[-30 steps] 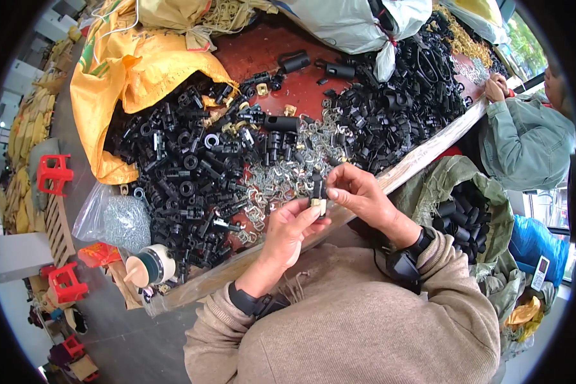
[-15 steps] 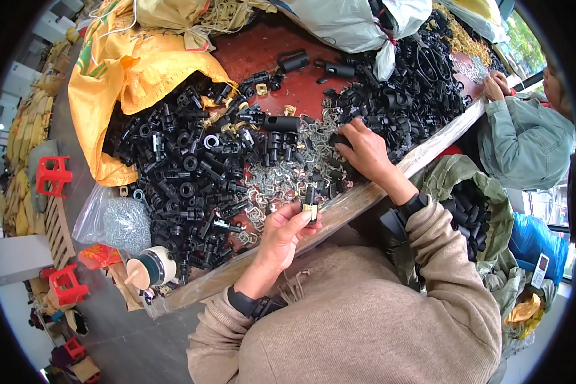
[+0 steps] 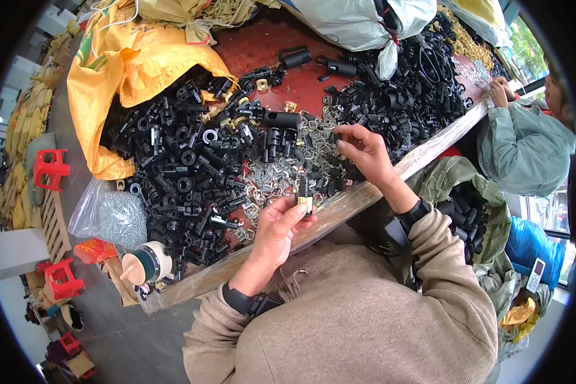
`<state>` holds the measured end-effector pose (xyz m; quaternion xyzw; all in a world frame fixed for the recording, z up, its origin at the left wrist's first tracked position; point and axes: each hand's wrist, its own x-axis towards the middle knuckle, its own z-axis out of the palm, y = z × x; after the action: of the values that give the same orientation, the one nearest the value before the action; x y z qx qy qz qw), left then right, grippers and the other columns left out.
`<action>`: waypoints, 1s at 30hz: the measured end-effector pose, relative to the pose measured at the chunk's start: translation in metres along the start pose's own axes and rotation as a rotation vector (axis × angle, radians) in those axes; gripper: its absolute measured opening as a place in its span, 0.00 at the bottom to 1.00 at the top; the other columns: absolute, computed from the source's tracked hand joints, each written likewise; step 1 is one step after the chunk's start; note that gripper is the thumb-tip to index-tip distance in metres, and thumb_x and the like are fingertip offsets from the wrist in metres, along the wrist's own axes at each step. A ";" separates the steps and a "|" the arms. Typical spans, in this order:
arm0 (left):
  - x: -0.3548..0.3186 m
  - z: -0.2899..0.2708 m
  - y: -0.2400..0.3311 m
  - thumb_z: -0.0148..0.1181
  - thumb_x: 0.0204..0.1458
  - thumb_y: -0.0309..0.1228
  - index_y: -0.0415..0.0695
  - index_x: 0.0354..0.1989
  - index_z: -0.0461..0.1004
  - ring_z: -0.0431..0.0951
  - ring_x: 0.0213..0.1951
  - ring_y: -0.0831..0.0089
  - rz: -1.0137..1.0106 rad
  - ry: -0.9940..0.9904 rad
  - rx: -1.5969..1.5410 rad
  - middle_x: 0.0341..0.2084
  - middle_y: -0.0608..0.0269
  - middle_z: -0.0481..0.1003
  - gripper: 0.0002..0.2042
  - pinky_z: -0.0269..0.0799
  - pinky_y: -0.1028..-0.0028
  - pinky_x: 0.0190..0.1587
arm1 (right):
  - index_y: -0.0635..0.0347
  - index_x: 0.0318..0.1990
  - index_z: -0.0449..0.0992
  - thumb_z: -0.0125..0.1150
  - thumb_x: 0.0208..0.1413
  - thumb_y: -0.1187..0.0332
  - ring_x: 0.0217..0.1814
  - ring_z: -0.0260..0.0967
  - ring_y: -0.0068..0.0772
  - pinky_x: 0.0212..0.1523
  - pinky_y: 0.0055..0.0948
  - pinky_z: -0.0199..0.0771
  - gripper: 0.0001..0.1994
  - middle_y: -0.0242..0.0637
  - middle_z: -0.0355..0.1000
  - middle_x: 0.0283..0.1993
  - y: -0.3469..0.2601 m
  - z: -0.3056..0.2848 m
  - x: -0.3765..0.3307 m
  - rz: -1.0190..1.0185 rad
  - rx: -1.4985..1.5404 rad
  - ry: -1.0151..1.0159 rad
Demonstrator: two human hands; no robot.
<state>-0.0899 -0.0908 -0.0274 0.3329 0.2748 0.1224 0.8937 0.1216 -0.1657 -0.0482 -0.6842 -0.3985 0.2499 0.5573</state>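
My left hand (image 3: 276, 232) pinches a small black part with a brass-coloured end (image 3: 305, 203) between thumb and fingers, close to the table's front edge. Farther right, my right hand (image 3: 367, 153) is closed at the fingertips on a small black piece (image 3: 336, 137), just above the heap. Under and between the hands lies a scatter of silvery metal clips (image 3: 262, 185). Left of these spreads a pile of black fittings (image 3: 173, 169), some ring-shaped or tubular. Beyond my right hand lies a heap of black plastic pieces (image 3: 409, 99).
A wooden rail wrapped in film (image 3: 358, 198) edges the red table (image 3: 249, 45). An orange sack (image 3: 86, 96), a bag of metal bits (image 3: 123, 221) and a lidded cup (image 3: 148, 264) stand left. An open green sack (image 3: 493, 211) is at right, near another person (image 3: 525, 150).
My right hand has drawn back slightly from the heap, its fingertips now raised. The part in my left hand has shifted a little left and stands more upright.
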 end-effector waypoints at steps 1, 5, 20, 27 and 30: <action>0.001 0.000 0.001 0.53 0.46 0.29 0.37 0.35 0.67 0.73 0.29 0.75 0.003 0.004 0.003 0.30 0.55 0.72 0.10 0.70 0.81 0.32 | 0.63 0.35 0.68 0.53 0.46 0.75 0.25 0.61 0.19 0.27 0.17 0.61 0.07 0.27 0.61 0.23 -0.004 0.002 -0.002 0.005 0.003 -0.013; 0.003 0.005 0.007 0.54 0.46 0.31 0.37 0.36 0.68 0.72 0.28 0.77 0.017 0.014 0.019 0.30 0.60 0.72 0.11 0.68 0.83 0.32 | 0.65 0.34 0.68 0.53 0.47 0.75 0.26 0.60 0.16 0.28 0.15 0.61 0.06 0.25 0.61 0.26 -0.039 0.008 -0.018 0.321 0.562 -0.150; 0.001 0.010 0.004 0.56 0.45 0.31 0.39 0.39 0.69 0.73 0.31 0.77 -0.051 -0.008 -0.006 0.30 0.64 0.72 0.13 0.68 0.81 0.34 | 0.64 0.33 0.70 0.57 0.45 0.75 0.31 0.57 0.17 0.29 0.15 0.58 0.07 0.31 0.61 0.32 -0.057 0.031 -0.046 -0.154 0.092 -0.237; 0.001 0.009 0.008 0.55 0.46 0.30 0.39 0.40 0.68 0.73 0.32 0.78 -0.101 -0.032 -0.034 0.32 0.65 0.72 0.13 0.69 0.82 0.35 | 0.62 0.34 0.72 0.58 0.43 0.74 0.31 0.58 0.21 0.30 0.18 0.59 0.09 0.33 0.61 0.31 -0.053 0.037 -0.052 -0.125 0.068 -0.083; -0.001 0.010 0.008 0.54 0.46 0.29 0.39 0.41 0.67 0.72 0.32 0.78 -0.130 -0.050 -0.039 0.33 0.65 0.71 0.13 0.68 0.82 0.35 | 0.61 0.35 0.72 0.59 0.42 0.73 0.30 0.58 0.23 0.29 0.19 0.59 0.10 0.33 0.61 0.31 -0.048 0.040 -0.057 -0.245 -0.035 -0.033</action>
<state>-0.0853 -0.0909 -0.0156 0.2998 0.2709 0.0611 0.9127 0.0455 -0.1869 -0.0179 -0.6358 -0.4928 0.1841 0.5648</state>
